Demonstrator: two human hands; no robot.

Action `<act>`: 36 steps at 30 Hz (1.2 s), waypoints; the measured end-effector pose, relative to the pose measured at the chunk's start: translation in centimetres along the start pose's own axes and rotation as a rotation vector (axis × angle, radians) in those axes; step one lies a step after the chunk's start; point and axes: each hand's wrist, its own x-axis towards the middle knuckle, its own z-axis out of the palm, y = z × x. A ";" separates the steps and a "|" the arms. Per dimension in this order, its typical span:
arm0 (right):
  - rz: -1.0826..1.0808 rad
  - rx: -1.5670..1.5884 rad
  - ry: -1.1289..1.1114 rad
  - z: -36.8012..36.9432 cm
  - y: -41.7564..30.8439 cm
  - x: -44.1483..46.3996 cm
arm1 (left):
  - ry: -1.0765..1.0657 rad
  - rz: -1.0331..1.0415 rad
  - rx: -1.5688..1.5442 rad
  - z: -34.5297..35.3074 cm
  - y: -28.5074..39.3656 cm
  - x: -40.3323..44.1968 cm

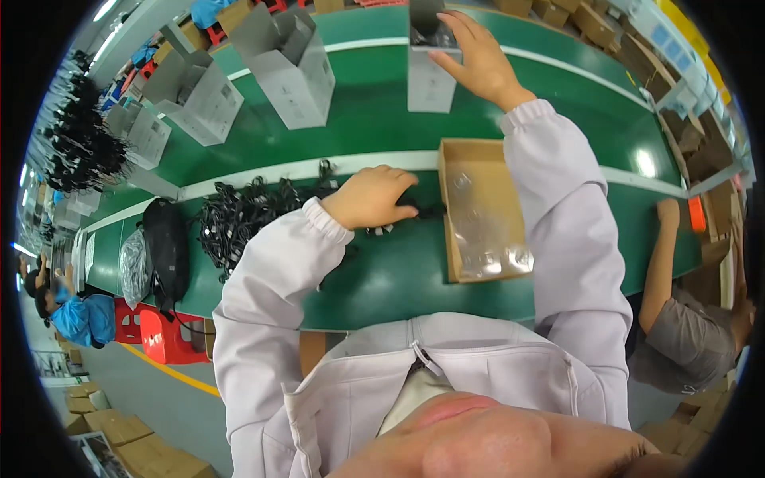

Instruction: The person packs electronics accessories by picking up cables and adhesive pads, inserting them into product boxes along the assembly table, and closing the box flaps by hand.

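Note:
My left hand point(371, 197) is over the right end of a tangled pile of black cables point(253, 211). Its thumb and fingers are apart, and some dark cable lies just beyond them. Farther off, my right hand point(484, 65) is at the mouth of a white carton point(431, 82) that stands open. Its fingers are spread along the carton's right side and top, with nothing seen in its grip. Dark contents in clear wrap show inside that carton. Between my arms lies a shallow brown cardboard tray point(452, 231) holding clear plastic bags point(474, 211).
More open white cartons point(299, 92) stand in a row to the left on the green table point(382, 299). A black bag point(165, 251) lies at the left edge by a clear plastic bag point(134, 267). Cables hang at far left. A co-worker point(689, 342) sits close on the right.

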 end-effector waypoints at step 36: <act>0.178 0.722 -0.639 -5.3 -2.0 -22.3 | 0.917 -0.322 -0.118 11.3 3.6 -1.6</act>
